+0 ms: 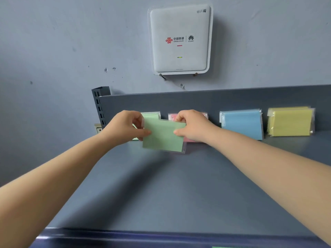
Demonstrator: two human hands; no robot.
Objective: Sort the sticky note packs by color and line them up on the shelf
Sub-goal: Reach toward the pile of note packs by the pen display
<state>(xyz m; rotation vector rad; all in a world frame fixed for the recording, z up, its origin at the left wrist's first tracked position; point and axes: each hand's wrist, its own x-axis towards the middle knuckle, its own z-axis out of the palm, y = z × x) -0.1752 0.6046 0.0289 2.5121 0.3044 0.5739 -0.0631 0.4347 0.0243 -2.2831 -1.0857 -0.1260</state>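
Green paper in a clear plastic sleeve, the green sticky note pack [163, 136], is held above the grey shelf [161, 185] by both hands. It is pinched at its left edge by the left hand [123, 128], with the thumb laid across the front face and the curled fingers closed over the upper corner. Its right edge is gripped by the right hand [192, 127] in the same way, thumb pressed on the front and fingers bent over the top. Neither hand is spread; both sets of fingers are clamped on the pack, which is kept slightly tilted and clear of the shelf surface.

Behind the left hand, a second green pack [151, 115] is leaned against the back panel [232, 99] of the shelf. Beside it, a pink pack [172, 117] is largely hidden by the right hand and the held pack. Further right, a blue pack [241, 125] and then a yellow pack [290, 124] are stood against the same panel, each apart from its neighbour.

On the wall above, a white router [180, 39] is mounted. "WiFi 7" is printed at its top right corner, and the China Unicom logo with Chinese characters is set beside the Huawei logo at its centre. A small green light is lit lower on its face.
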